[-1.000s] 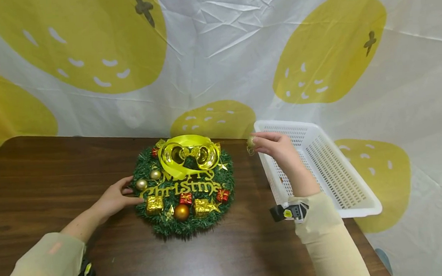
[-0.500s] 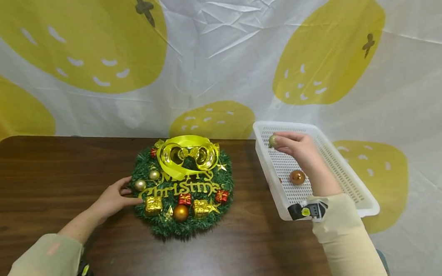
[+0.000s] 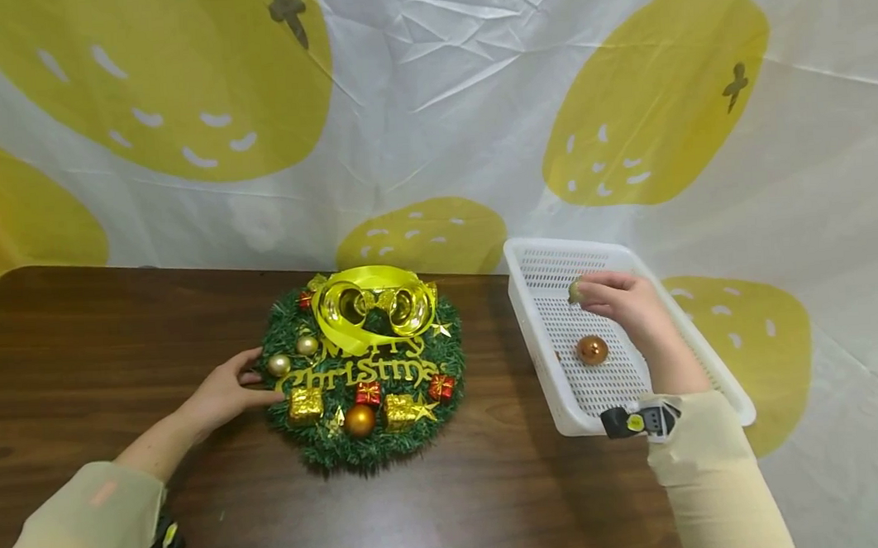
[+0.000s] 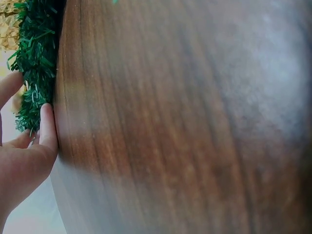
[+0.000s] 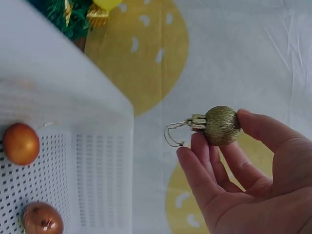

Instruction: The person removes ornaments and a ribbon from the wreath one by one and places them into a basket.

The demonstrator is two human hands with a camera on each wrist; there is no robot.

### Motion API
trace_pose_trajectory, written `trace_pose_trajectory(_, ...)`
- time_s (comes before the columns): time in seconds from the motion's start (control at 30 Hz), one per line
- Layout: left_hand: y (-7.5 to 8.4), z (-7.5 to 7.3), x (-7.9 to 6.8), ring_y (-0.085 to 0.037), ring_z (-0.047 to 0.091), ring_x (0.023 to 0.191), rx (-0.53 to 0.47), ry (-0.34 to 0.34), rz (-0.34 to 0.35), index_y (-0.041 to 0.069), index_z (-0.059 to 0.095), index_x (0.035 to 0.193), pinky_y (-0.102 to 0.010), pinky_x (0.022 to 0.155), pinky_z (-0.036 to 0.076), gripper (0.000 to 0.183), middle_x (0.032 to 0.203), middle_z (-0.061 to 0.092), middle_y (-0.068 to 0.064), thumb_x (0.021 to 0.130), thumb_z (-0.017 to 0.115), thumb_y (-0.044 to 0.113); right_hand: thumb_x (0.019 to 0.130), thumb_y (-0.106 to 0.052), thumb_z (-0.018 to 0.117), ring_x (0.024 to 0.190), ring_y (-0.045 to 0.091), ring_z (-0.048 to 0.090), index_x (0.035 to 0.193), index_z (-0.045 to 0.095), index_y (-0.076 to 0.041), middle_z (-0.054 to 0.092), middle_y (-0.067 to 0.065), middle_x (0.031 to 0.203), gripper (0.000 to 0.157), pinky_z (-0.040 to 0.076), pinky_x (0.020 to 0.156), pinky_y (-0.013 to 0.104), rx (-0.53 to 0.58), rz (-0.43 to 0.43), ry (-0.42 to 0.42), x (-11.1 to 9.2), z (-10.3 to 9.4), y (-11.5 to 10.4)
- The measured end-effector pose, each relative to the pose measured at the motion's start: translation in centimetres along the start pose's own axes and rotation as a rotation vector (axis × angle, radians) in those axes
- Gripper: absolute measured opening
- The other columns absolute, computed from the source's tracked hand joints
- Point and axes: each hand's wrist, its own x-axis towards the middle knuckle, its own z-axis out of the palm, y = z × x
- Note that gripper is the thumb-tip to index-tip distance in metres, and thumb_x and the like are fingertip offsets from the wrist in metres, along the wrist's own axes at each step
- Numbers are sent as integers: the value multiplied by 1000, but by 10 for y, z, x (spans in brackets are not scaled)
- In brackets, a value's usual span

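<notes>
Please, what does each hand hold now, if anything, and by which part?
The right hand pinches a gold bauble by its round body. The left hand touches the outer edge of the wreath; whether it grips cannot be told.

1. Left arm (image 3: 153, 448): enters head view from 8 o'clock, forearm directed toward 2 o'clock.
2. Left hand (image 3: 224, 397): located at 8 o'clock; thumb (image 3: 262, 397) and bent fingers (image 4: 47, 127) parted in a holding pose.
3. Right arm (image 3: 678, 365): enters between 4 and 5 o'clock, directed toward 11.
4. Right hand (image 3: 627, 304): located near 3 o'clock, pointing toward 10; fingertips and thumb pinching.
</notes>
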Motion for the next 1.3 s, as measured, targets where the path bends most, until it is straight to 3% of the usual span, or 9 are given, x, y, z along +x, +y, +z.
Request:
trace_pose_trajectory(0.17,1,0,0,-48,35,127,4,3,2,-8,6,147,-52,95,44,96,139,31,-39,84,70,27,90,-19,61,74,-1,63,111,55,7,62,-21,76,34,53,74,14,-119,52,-16,-3,-6,8)
trace_pose_trajectory(0.27,2,0,0,-48,35,127,2,1,1,-8,6,147,-52,95,44,97,139,30,-39,84,70,27,90,-20,61,74,-2,63,116,53,11,60,-21,75,42,52,74,14,-179,80,-15,-3,-9,12)
trace_pose_trajectory(0.57,2,1,1,-48,35,127,-8,5,5,-8,7,147,-52,96,43,96,140,30,-38,84,70,26,90,-24,61,75,-1,61,115,54,8,59,-21,78,41,52,74,14,-220,131,-31,-5,-13,22)
trace_pose_trajectory(0.9,1,2,0,-48,35,127,-9,5,5,-9,6,147,-53,97,42,96,140,29,-38,84,70,25,92,-20,57,75,-2,60,123,47,15,58,-18,80,48,53,76,16,-235,136,-54,-8,-18,30)
trace_pose_trajectory(1.0,2,2,-1,-49,35,127,-11,6,-1,-8,6,147,-54,98,41,96,139,30,-39,84,70,25,93,-20,57,75,-3,60,124,46,15,60,-14,83,49,52,76,16,-246,150,-65,-9,-17,32)
trace_pose_trajectory(1.3,2,2,0,-48,35,127,-12,13,7,-9,7,147,-53,98,41,96,142,27,-38,84,70,25,94,-28,55,82,-1,63,129,44,11,60,13,114,54,53,82,20,-264,145,-61,-11,-10,26)
